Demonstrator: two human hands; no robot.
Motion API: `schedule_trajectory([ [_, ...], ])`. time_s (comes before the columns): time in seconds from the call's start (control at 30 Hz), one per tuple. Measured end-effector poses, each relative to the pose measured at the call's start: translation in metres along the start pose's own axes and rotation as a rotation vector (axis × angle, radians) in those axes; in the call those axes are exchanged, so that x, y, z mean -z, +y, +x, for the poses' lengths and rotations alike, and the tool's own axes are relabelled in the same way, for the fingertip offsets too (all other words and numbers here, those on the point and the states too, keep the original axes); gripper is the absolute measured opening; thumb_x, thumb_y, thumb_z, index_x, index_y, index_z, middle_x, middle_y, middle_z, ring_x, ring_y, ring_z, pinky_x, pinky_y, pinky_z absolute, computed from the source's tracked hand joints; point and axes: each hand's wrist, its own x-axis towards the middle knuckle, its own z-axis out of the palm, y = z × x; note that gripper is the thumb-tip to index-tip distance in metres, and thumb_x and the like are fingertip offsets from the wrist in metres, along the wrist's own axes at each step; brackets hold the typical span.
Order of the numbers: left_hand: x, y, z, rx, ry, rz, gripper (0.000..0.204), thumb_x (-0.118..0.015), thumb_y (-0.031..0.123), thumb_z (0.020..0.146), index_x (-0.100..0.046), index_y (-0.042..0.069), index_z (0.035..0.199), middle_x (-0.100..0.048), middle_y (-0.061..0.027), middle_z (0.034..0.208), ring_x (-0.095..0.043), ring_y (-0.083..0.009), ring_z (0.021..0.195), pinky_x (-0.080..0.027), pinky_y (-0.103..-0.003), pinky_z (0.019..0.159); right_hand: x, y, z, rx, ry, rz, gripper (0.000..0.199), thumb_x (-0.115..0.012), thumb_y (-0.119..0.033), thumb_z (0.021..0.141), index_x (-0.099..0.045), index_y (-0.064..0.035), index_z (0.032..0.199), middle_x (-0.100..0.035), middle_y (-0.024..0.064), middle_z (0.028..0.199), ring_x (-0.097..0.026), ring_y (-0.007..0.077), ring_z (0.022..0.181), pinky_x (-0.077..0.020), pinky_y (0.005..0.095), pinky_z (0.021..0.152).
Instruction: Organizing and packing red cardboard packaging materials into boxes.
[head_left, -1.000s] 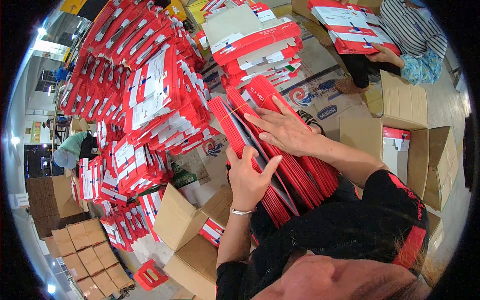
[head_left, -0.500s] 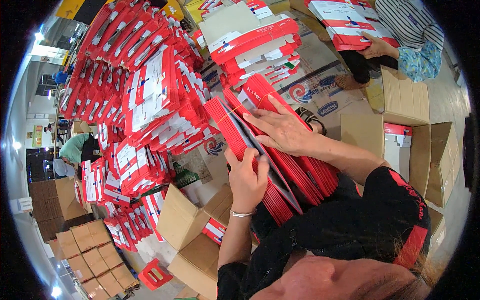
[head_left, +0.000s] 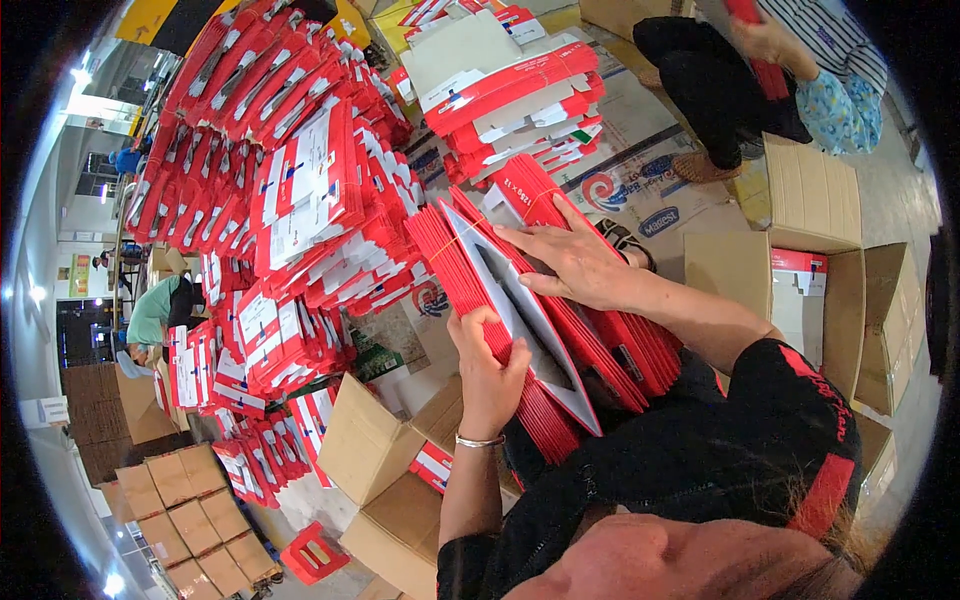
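Observation:
Two rubber-banded bundles of flat red cartons stand on edge against my lap. The left bundle [head_left: 450, 262] leans apart from the right bundle [head_left: 625, 335], and a grey-white carton panel [head_left: 530, 335] shows in the gap. My left hand [head_left: 488, 375], with a bracelet at the wrist, is curled round the left bundle, its thumb over the edges near the gap. My right hand [head_left: 585, 265] lies across the top of the right bundle, fingers stretched out toward the gap. Lower parts of both bundles are hidden by my clothes.
Tall piles of red-and-white flat cartons [head_left: 305, 200] fill the left. Another carton stack [head_left: 510, 85] stands ahead. Open brown boxes flank me, one at left [head_left: 365, 440], one at right [head_left: 725, 280]. A red plastic stool [head_left: 314, 553] is lower left. A co-worker's hand [head_left: 765, 42] holds cartons.
The gap between the two bundles has widened, showing more of the pale panel. At upper right, the co-worker's carton stack has been raised and tilted, uncovering their dark-clothed leg.

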Motion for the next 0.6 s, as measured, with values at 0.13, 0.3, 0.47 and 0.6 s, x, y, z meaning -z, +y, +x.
schedule_trajectory([
  [0.13, -0.004, 0.006, 0.002, -0.018, -0.019, 0.264, 0.028, -0.072, 0.019, 0.078, -0.053, 0.008, 0.095, -0.041, -0.0281, 0.115, -0.053, -0.0475, 0.092, -0.047, -0.05, 0.082, -0.006, 0.001, 0.002, -0.017, 0.006, -0.061, 0.071, -0.048, -0.055, 0.092, -0.038, -0.0081, 0.144, -0.06, 0.0197, 0.123, -0.054, 0.0286, 0.122, -0.0055, 0.0551, 0.116],
  [0.3, -0.008, 0.022, 0.008, 0.035, -0.059, 0.258, 0.039, -0.079, 0.027, 0.072, -0.05, 0.007, 0.089, -0.042, -0.0264, 0.111, -0.051, -0.0446, 0.096, -0.046, -0.049, 0.079, -0.002, -0.005, 0.003, -0.049, -0.06, -0.092, 0.072, -0.044, -0.059, 0.092, -0.043, -0.0057, 0.141, -0.06, 0.0196, 0.124, -0.052, 0.0291, 0.124, -0.0034, 0.0552, 0.116],
  [0.47, -0.004, 0.019, 0.009, 0.05, -0.074, 0.151, 0.04, -0.08, 0.023, 0.07, -0.048, 0.007, 0.088, -0.041, -0.0248, 0.111, -0.046, -0.0423, 0.104, -0.042, -0.047, 0.087, -0.002, 0.0, 0.003, -0.044, -0.088, -0.092, 0.069, -0.042, -0.057, 0.094, -0.045, -0.0047, 0.139, -0.059, 0.0181, 0.125, -0.05, 0.0295, 0.126, -0.0019, 0.0569, 0.115],
  [0.6, -0.004, 0.01, 0.005, 0.066, -0.046, 0.037, 0.03, -0.073, 0.014, 0.073, -0.049, 0.006, 0.089, -0.041, -0.0217, 0.11, -0.045, -0.0386, 0.106, -0.038, -0.044, 0.093, -0.002, 0.004, 0.003, -0.029, -0.073, -0.036, 0.066, -0.045, -0.055, 0.093, -0.048, -0.0034, 0.135, -0.06, 0.0175, 0.125, -0.051, 0.0293, 0.124, -0.0048, 0.0586, 0.114],
])
